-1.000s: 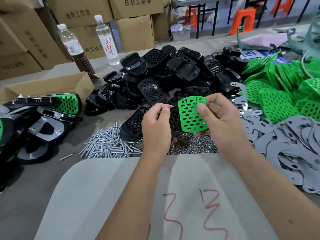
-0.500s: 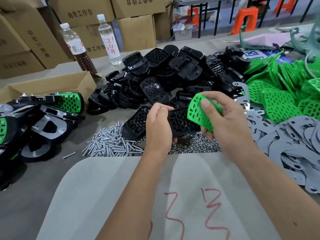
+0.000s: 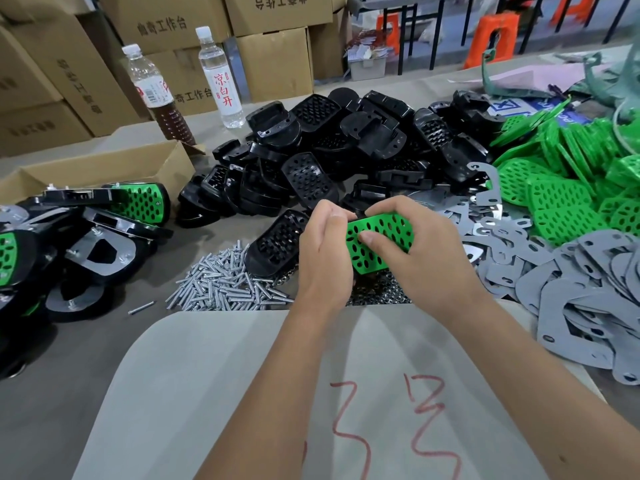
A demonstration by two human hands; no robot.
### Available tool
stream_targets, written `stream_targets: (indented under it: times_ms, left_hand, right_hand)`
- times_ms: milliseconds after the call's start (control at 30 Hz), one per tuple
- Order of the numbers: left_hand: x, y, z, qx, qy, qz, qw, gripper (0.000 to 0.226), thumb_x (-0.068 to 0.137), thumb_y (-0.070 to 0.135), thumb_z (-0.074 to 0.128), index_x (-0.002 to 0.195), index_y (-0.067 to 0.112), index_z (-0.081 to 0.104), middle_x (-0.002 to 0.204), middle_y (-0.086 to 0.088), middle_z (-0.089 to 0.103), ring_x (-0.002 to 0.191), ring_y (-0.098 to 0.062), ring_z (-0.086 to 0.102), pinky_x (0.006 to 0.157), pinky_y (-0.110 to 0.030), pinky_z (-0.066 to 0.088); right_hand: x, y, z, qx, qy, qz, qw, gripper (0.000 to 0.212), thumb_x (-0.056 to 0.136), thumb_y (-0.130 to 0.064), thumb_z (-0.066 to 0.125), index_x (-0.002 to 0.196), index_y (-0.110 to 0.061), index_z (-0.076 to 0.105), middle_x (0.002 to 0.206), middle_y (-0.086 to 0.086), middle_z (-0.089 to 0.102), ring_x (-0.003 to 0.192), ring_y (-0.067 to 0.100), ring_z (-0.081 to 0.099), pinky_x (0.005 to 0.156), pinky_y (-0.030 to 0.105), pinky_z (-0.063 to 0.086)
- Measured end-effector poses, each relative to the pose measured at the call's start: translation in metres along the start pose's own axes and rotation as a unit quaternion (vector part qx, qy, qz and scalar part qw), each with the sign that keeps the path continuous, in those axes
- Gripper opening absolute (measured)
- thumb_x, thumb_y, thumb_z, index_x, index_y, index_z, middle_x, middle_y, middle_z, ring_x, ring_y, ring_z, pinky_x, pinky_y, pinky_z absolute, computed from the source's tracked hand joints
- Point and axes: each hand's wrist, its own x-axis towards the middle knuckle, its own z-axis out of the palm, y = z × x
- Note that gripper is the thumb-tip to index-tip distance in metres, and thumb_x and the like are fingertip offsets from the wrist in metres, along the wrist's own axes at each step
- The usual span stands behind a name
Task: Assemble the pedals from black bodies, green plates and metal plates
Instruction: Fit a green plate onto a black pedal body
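A green perforated plate lies flat on a black pedal body that is almost hidden under it and my hands. My right hand covers the plate, thumb pressed on its near face, fingers curled over the far edge. My left hand grips the left end of the body and plate. Another black body lies just left of my hands. A heap of black bodies fills the middle of the table, green plates are piled at the right, grey metal plates lie below them.
Loose screws and nuts lie in front of my hands. Finished pedals are stacked at the left beside an open carton. Two bottles stand at the back. A grey mat with red marks lies under my forearms.
My right hand has swung the green plate from upright down onto the black body held in my left hand, and both hands have closed around the pair.
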Motion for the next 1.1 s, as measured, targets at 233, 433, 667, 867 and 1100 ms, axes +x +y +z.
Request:
stream_targets:
  times_ms: [233, 433, 667, 867, 1100]
  left_hand:
    - [-0.001, 0.000, 0.000, -0.038, 0.020, 0.000, 0.999, 0.024, 0.088, 0.032, 0.043, 0.081, 0.012, 0.056, 0.070, 0.006, 0.055, 0.072, -0.020, 0.051, 0.063, -0.045, 0.043]
    - [-0.003, 0.000, -0.003, 0.003, -0.016, -0.016, 1.000, 0.016, 0.082, 0.034, 0.052, 0.089, 0.021, 0.059, 0.086, 0.008, 0.063, 0.085, -0.016, 0.059, 0.073, -0.047, 0.050]
    - [-0.004, 0.000, -0.005, 0.031, -0.036, -0.019, 0.999, 0.017, 0.086, 0.036, 0.058, 0.098, 0.024, 0.060, 0.090, 0.016, 0.064, 0.086, -0.005, 0.060, 0.073, -0.032, 0.050]
    - [-0.007, 0.000, -0.007, 0.016, -0.065, 0.019, 0.998, 0.037, 0.082, 0.031, 0.080, 0.104, 0.015, 0.054, 0.095, -0.020, 0.066, 0.078, -0.020, 0.058, 0.063, -0.040, 0.051]
    - [-0.003, -0.004, -0.006, 0.034, -0.099, 0.010, 0.995, 0.041, 0.081, -0.003, 0.082, 0.107, 0.014, 0.055, 0.098, -0.018, 0.070, 0.079, -0.023, 0.066, 0.063, -0.042, 0.058]
  right_hand:
    - [0.002, -0.001, -0.004, 0.030, 0.001, 0.033, 0.999, 0.021, 0.092, -0.026, 0.078, 0.111, -0.026, 0.072, 0.101, -0.019, 0.069, 0.098, -0.001, 0.062, 0.084, 0.016, 0.048]
    - [0.001, 0.000, 0.004, -0.013, 0.068, 0.050, 0.996, 0.029, 0.085, -0.032, 0.085, 0.108, -0.025, 0.069, 0.096, -0.019, 0.067, 0.094, -0.003, 0.060, 0.076, 0.006, 0.042]
    - [0.003, 0.002, 0.005, -0.042, 0.084, 0.052, 0.994, 0.044, 0.082, -0.037, 0.086, 0.109, -0.023, 0.055, 0.093, -0.006, 0.068, 0.088, 0.015, 0.064, 0.075, 0.035, 0.053]
    - [0.007, 0.007, -0.006, -0.066, 0.121, 0.058, 0.989, 0.047, 0.072, -0.045, 0.088, 0.106, -0.022, 0.065, 0.075, -0.007, 0.055, 0.070, 0.001, 0.053, 0.060, 0.017, 0.038]
    - [0.007, 0.020, -0.020, 0.017, 0.105, 0.070, 0.992, 0.033, 0.071, -0.032, 0.095, 0.087, -0.022, 0.067, 0.067, -0.006, 0.054, 0.065, 0.011, 0.055, 0.065, 0.025, 0.051]
